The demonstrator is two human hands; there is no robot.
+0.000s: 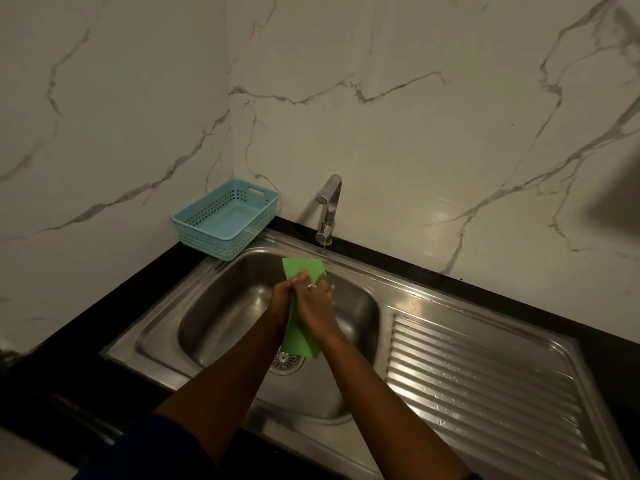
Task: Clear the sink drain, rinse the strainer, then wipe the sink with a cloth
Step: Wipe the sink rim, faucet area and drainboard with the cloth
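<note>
A black bench runs along the marble wall and carries a steel sink set into it, with a ribbed draining board on the right. A pale blue basket sits in the back corner, overlapping the sink's rim. A tap stands behind the bowl.

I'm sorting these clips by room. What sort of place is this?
Most likely a home kitchen: a steel sink with ribbed drainboard, a tap, and marble-look wall panels.
</note>
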